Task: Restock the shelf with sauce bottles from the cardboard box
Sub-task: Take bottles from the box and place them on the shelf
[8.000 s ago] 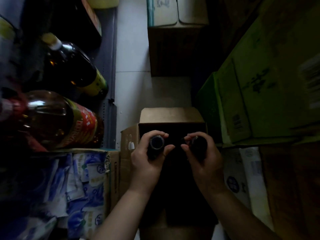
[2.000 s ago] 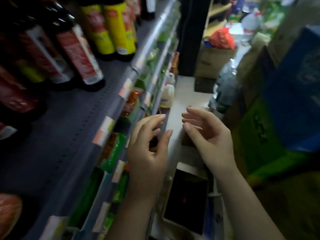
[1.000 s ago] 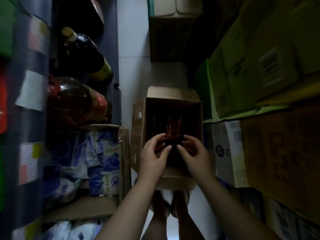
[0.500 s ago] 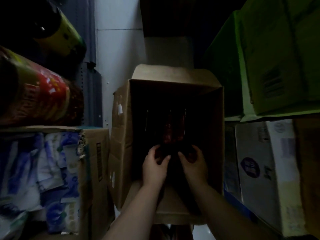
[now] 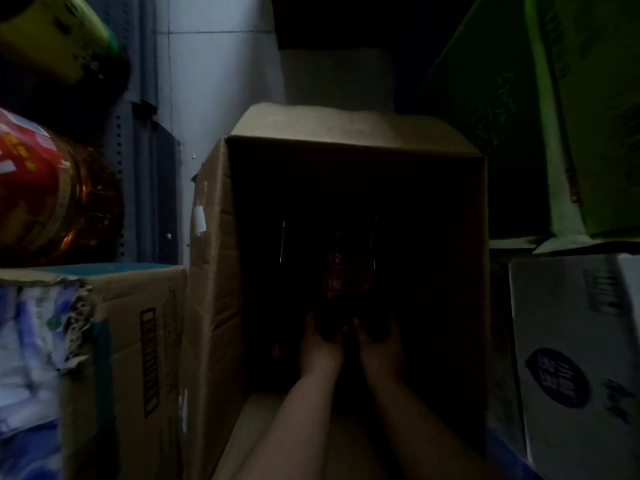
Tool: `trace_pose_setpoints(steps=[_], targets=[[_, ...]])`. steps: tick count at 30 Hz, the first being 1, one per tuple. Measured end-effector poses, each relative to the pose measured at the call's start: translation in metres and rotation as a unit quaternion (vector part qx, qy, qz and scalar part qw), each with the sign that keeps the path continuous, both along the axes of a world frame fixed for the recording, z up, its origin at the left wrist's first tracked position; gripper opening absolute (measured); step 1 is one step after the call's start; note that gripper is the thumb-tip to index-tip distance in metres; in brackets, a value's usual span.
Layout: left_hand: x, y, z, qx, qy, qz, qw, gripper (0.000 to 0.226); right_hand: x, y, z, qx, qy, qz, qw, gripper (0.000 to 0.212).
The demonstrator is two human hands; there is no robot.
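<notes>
From the head view, I am reaching both arms deep into the open cardboard box (image 5: 214, 258), which stands between a brown carton (image 5: 138, 341) on the left and a white carton (image 5: 571, 358) on the right. The sauce bottles (image 5: 334, 271) stand upright far down inside, so I have to go in from above, one hand per bottle top. My left hand (image 5: 320, 351) seems wrapped around the neck of the red-labelled bottle, and my right hand (image 5: 381, 355) around the one just beside it. It is too dark in there to tell how tightly my fingers close.
</notes>
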State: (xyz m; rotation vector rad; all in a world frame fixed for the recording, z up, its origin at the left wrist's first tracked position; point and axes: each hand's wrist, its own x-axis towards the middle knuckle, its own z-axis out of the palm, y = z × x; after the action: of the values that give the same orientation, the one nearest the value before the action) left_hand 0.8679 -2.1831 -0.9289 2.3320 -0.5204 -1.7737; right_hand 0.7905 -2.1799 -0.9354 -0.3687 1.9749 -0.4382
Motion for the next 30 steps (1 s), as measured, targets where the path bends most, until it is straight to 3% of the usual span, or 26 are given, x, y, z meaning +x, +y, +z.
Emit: trace_pose_setpoints(steps=[9, 14, 18, 21, 26, 30], targets=[[-0.009, 0.005, -0.021, -0.009, 0.051, 0.024, 0.998, 0.077, -0.001, 0.004, -0.026, 0.027, -0.014, 0.033, 0.999, 0.059], [-0.007, 0.011, -0.022, -0.02, 0.085, 0.027, 0.996, 0.078, 0.007, 0.011, -0.04, 0.03, -0.039, -0.043, 0.998, 0.055], [-0.003, 0.013, -0.024, -0.003, 0.093, 0.019, 0.996, 0.071, 0.015, 0.013, -0.049, 0.0, -0.031, -0.081, 0.996, 0.065], [-0.002, 0.007, -0.017, -0.026, 0.073, 0.015, 0.997, 0.08, 0.009, 0.01, -0.04, -0.001, -0.029, -0.057, 0.998, 0.052], [-0.003, 0.005, 0.001, -0.07, 0.049, 0.006, 0.996, 0.084, 0.009, 0.014, -0.014, -0.033, 0.044, 0.07, 0.996, 0.072], [0.0, 0.006, 0.017, -0.113, 0.039, 0.019, 0.993, 0.073, 0.016, 0.013, 0.004, -0.061, 0.089, 0.077, 0.991, 0.073]])
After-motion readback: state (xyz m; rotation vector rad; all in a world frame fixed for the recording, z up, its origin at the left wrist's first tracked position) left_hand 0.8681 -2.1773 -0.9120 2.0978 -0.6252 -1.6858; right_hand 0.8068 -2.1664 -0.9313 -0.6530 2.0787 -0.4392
